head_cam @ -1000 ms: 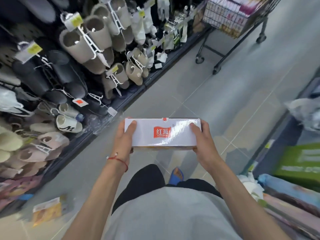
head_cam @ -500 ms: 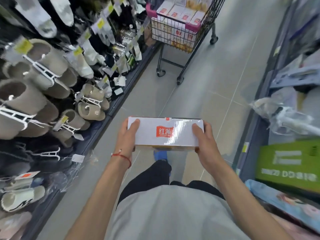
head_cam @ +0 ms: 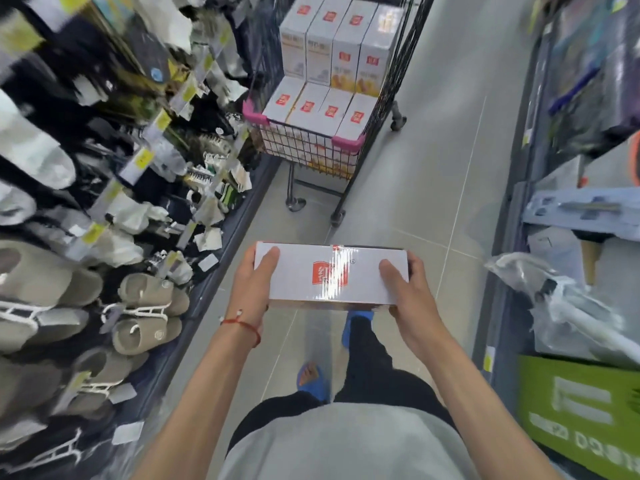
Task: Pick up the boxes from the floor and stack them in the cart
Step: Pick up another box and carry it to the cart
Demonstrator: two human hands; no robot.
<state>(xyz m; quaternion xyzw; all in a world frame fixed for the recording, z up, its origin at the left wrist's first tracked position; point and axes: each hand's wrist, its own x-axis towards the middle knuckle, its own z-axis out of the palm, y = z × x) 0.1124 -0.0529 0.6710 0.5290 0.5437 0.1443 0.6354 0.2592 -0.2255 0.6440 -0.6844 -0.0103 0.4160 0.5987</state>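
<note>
1. Head view, box and hands: a white box (head_cam: 329,275) with a red logo is carried crosswise between both hands, on the near side of the cart (head_cam: 304,147) and well apart from it. The left hand (head_cam: 251,289) grips its left end and the right hand (head_cam: 412,299) its right end. Each thumb lies on the top face, and the palms clamp the short sides.
2. The cart stands on the grey floor (head_cam: 433,133). It holds stacked boxes (head_cam: 320,109) of the same kind: four lie in a row at its near rim, and more stand upright behind them.
3. Hard to see: the fingers beneath the carried box are hidden by it. Glare on a strip of tape washes out part of the logo. The cart's far end is cut off at the top edge. The hanging slippers (head_cam: 145,306) on the rack left of the cart are smeared with blur (the tags there cannot be read).
4. Pose: both forearms reach forward toward the cart, wrists about level. A red string bracelet (head_cam: 242,323) circles the left wrist.
</note>
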